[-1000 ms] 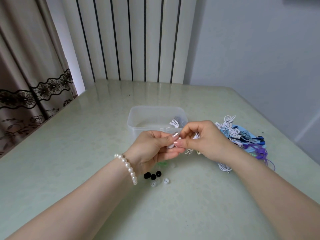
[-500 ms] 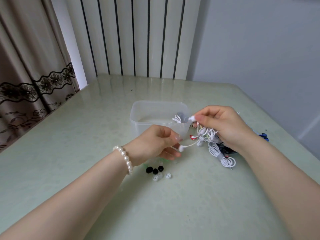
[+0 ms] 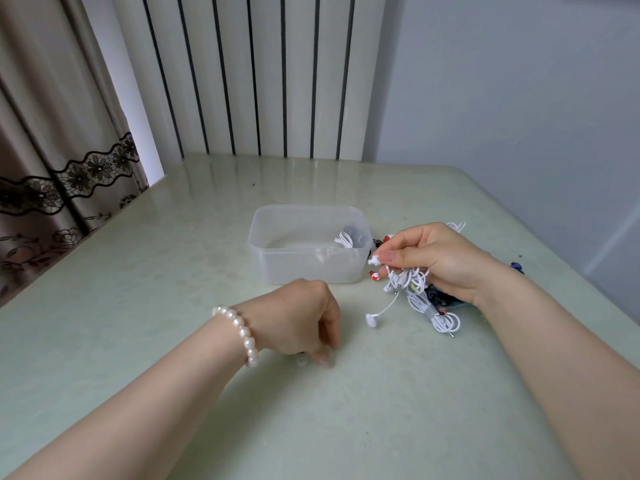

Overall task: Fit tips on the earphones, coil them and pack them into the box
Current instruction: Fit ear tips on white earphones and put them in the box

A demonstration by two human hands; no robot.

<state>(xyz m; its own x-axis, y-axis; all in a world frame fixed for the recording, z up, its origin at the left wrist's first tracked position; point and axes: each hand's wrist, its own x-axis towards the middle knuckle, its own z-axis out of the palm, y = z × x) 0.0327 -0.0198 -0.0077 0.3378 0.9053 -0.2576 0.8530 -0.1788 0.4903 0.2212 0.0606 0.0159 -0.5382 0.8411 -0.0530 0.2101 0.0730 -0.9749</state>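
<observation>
No writing is legible. The right hand pinches white earphones beside the box; the left hand, fingers curled, touches a clear tip on the surface.

Pale green glossy table. Behind its far edge, white panel with black vertical stripes. Left of table, beige curtain with black floral lace band. Right of striped panel and beyond table's right side, plain grey-blue wall. Over table's near left part, pearl bracelet.
</observation>
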